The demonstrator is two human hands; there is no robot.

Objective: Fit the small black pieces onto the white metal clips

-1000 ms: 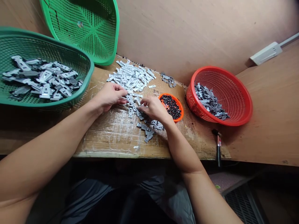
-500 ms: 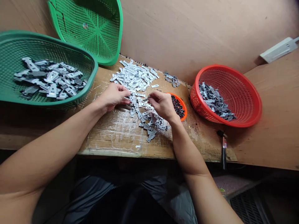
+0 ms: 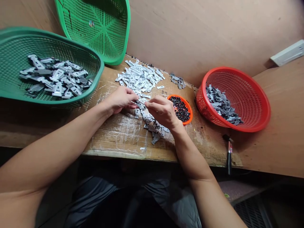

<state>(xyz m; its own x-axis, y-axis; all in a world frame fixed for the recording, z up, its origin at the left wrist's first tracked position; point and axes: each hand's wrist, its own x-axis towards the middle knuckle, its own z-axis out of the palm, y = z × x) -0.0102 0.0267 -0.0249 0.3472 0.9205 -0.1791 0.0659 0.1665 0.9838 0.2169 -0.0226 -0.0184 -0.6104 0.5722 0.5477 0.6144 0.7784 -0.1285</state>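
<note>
My left hand point(image 3: 123, 98) is closed in a pinch on a flat grey metal piece point(image 3: 140, 105), held low over the cardboard. Close to its right end is my right hand point(image 3: 161, 110), fingers pressed together; whatever lies between the fingertips is too small to make out. Silvery metal pieces point(image 3: 140, 76) are heaped just beyond both hands. Under and in front of the right hand lies a looser pile of grey metal pieces point(image 3: 155, 129), partly hidden by it. An orange dish point(image 3: 190, 112) of small black parts point(image 3: 180, 107) sits beside the right wrist.
A dark green basket point(image 3: 101, 69) with metal pieces stands left, a light green basket point(image 3: 104, 30) leaning behind it. On the right are a red basket point(image 3: 264, 101) of grey pieces, a brush point(image 3: 229, 155) and a white power strip point(image 3: 288, 53). Cardboard point(image 3: 114, 139) covers the tabletop.
My right hand has moved in toward the left, its fingertips now at the piece in my left hand. More of the orange dish shows. The whole view has shifted slightly.
</note>
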